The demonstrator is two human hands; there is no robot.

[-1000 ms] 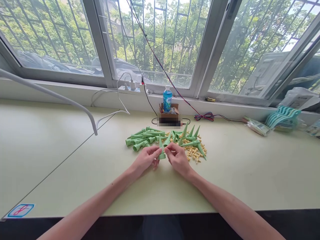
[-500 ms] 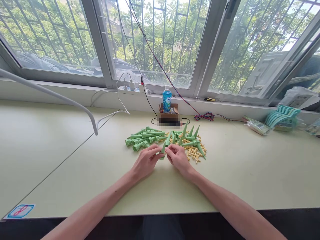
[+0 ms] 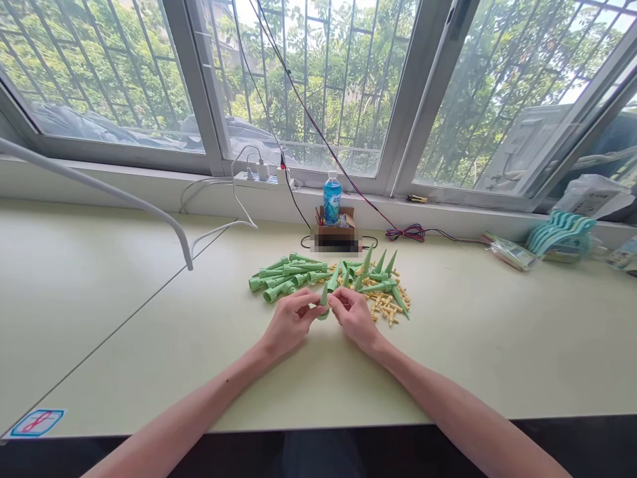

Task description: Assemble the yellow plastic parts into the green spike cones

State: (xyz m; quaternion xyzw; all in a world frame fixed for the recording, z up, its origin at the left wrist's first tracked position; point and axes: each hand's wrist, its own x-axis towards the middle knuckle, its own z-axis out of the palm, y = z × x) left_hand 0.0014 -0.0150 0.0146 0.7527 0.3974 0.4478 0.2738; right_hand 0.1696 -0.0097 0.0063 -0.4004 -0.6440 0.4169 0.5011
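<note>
My left hand (image 3: 289, 320) pinches a green plastic spike (image 3: 324, 296) by its side, its pointed end up and its wide end down near the table. Against the spike's right side, my right hand (image 3: 355, 317) has thumb and forefinger pressed together; whatever lies between them is too small to make out. Just beyond my left hand, several green spikes (image 3: 279, 273) lie heaped on their sides. Past my right hand is a pile of small yellow plastic pieces (image 3: 391, 309), with more green spikes (image 3: 379, 261) standing or lying among them.
Behind the piles, a blue-labelled bottle (image 3: 332, 199) stands in a small cardboard box (image 3: 343, 229). Coiled red and black wire (image 3: 407, 232) lies to its right. Teal hangers (image 3: 562, 236) and a plastic packet (image 3: 512, 253) are at the far right. A white cable (image 3: 149, 206) arches over the left side.
Both hands stay nearly in place, with only slight finger movement at the spike. The piles look the same.
</note>
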